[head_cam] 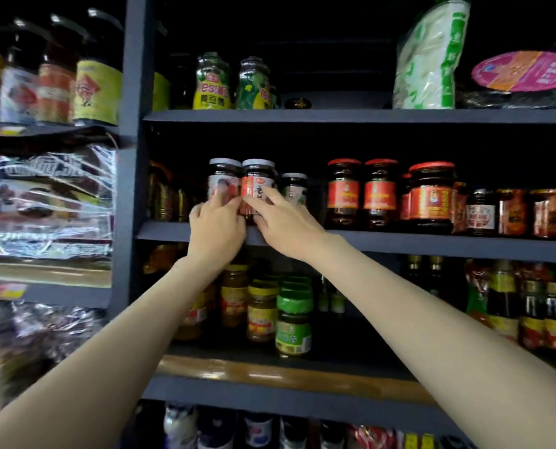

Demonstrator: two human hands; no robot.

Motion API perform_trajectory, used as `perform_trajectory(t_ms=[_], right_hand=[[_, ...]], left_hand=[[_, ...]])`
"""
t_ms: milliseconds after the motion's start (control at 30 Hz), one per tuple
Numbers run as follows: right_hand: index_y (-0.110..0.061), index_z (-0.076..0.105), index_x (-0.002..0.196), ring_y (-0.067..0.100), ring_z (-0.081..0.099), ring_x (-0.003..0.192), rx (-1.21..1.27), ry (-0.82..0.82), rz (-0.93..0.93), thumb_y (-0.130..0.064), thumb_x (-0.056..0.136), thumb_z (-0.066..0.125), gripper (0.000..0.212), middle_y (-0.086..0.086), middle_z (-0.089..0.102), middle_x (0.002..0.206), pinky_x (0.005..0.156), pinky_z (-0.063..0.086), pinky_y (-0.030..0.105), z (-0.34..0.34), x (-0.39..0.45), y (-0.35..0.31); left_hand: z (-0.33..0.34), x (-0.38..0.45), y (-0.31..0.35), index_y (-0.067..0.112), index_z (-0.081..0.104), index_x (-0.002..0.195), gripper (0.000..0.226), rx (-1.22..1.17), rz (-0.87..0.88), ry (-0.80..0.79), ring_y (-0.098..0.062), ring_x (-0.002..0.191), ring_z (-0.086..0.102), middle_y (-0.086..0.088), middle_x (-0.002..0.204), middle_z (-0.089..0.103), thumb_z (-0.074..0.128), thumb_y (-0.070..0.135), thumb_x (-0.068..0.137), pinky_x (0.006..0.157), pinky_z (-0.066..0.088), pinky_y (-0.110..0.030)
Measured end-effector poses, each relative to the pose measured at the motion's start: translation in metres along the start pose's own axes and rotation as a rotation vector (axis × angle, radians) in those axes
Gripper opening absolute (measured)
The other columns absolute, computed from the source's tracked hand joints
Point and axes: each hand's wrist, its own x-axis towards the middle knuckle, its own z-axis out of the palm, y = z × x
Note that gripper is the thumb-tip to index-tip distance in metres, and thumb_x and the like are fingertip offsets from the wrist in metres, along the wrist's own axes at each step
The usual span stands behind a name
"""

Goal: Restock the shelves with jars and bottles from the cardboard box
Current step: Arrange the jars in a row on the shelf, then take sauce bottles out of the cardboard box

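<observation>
At nine o'clock hang blurred foil-wrapped packets [46, 202]; above them, at ten o'clock, stand dark bottles with yellow and red labels [56, 89]. Near the centre, on the middle shelf [399, 243], two dark-filled jars stand upright, long axes vertical, grey lids up; the left jar [224, 179] shows a pale label, the right jar [258, 184] a red label facing the camera; they touch side by side. The left hand [216, 228] has its grip curled round the left jar's base; the right hand [284, 225] pinches the right jar low, forefinger stretched along its label. Behind, at one o'clock from them, stands a third grey-lidded jar [294, 189]; at three o'clock stand red-lidded jars [377, 192] of dark sauce; at six o'clock, on the lower shelf, stand green-lidded jars [294, 319].
</observation>
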Motion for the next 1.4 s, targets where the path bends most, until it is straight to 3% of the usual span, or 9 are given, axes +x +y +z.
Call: perform_trajectory(t_ms=[133,267,400,500,633,933,1100,1267,1400], right_hand=[[-0.014,0.057,0.121,0.032,0.037,0.131,-0.077,-0.079,0.047,-0.031,0.102,0.021,0.044,0.001,0.011,0.158,0.101,0.035,0.044,0.005,0.014,-0.009],[-0.015,0.058,0.121,0.032,0.043,0.126,-0.114,-0.116,0.029,-0.031,0.103,0.020,0.045,0.001,0.009,0.158,0.095,0.040,0.042,0.004,0.015,-0.010],[-0.006,0.063,0.111,0.031,0.044,0.122,-0.079,0.159,-0.036,-0.027,0.100,0.031,0.039,0.009,0.032,0.147,0.098,0.036,0.045,0.002,0.003,-0.013],[-0.003,0.064,0.104,0.029,0.054,0.106,-0.042,0.431,-0.156,-0.022,0.092,0.037,0.035,0.014,0.051,0.124,0.088,0.044,0.049,-0.007,-0.034,-0.010],[-0.002,0.062,0.102,0.028,0.055,0.100,-0.060,0.489,-0.115,-0.012,0.086,0.041,0.028,0.015,0.054,0.113,0.084,0.047,0.045,-0.021,-0.120,0.022],[0.001,0.056,0.112,0.034,0.056,0.097,-0.360,0.070,0.416,-0.012,0.085,0.044,0.032,0.018,0.057,0.105,0.079,0.044,0.040,-0.104,-0.340,0.143],[-0.007,0.060,0.101,0.035,0.063,0.082,-0.358,-0.283,0.725,-0.015,0.085,0.047,0.023,0.010,0.063,0.080,0.070,0.050,0.040,-0.160,-0.492,0.185],[-0.003,0.064,0.094,0.035,0.063,0.090,-0.293,-0.521,0.900,-0.018,0.082,0.049,0.025,0.020,0.067,0.093,0.076,0.050,0.046,-0.191,-0.640,0.244],[-0.004,0.066,0.096,0.030,0.064,0.087,-0.184,-0.578,1.039,-0.009,0.087,0.053,0.017,0.013,0.069,0.089,0.078,0.050,0.040,-0.213,-0.752,0.292]], left_hand=[[-0.005,0.010,-0.024,0.013,0.055,0.124,0.037,0.030,-0.043,-0.173,-0.030,0.125,0.044,-0.011,0.137,0.047,0.034,0.022,0.096,0.114,0.012,-0.047],[-0.010,0.016,-0.028,0.011,0.058,0.119,0.038,0.061,-0.014,-0.260,-0.030,0.124,0.044,-0.011,0.132,0.051,0.032,0.027,0.096,0.114,0.007,-0.051],[-0.010,-0.005,-0.019,0.008,0.054,0.124,0.037,0.007,0.045,0.100,-0.032,0.122,0.044,-0.011,0.135,0.047,0.039,0.020,0.092,0.107,0.021,-0.044],[-0.010,-0.033,0.014,0.005,0.058,0.114,0.034,-0.196,0.252,0.354,-0.028,0.109,0.048,-0.014,0.121,0.054,0.044,0.012,0.084,0.091,0.030,-0.035],[0.001,-0.074,0.080,0.002,0.057,0.107,0.035,-0.396,0.467,0.337,-0.020,0.099,0.039,-0.018,0.112,0.056,0.045,0.005,0.074,0.082,0.029,-0.031],[0.033,-0.168,0.273,0.004,0.049,0.107,0.037,-0.754,0.768,0.079,-0.027,0.096,0.042,-0.018,0.112,0.054,0.044,0.008,0.070,0.076,0.029,-0.037],[0.042,-0.257,0.402,0.004,0.051,0.108,0.040,-0.968,0.945,-0.094,-0.025,0.095,0.043,-0.017,0.105,0.056,0.042,0.009,0.070,0.075,0.027,-0.035],[0.063,-0.342,0.532,0.004,0.055,0.110,0.042,-0.928,1.092,-0.244,-0.030,0.093,0.049,-0.016,0.103,0.057,0.038,0.017,0.073,0.073,0.027,-0.032],[0.095,-0.402,0.636,0.010,0.041,0.129,0.043,-0.727,1.110,-0.625,-0.032,0.111,0.046,-0.012,0.124,0.046,0.038,0.019,0.088,0.087,0.032,-0.038]])
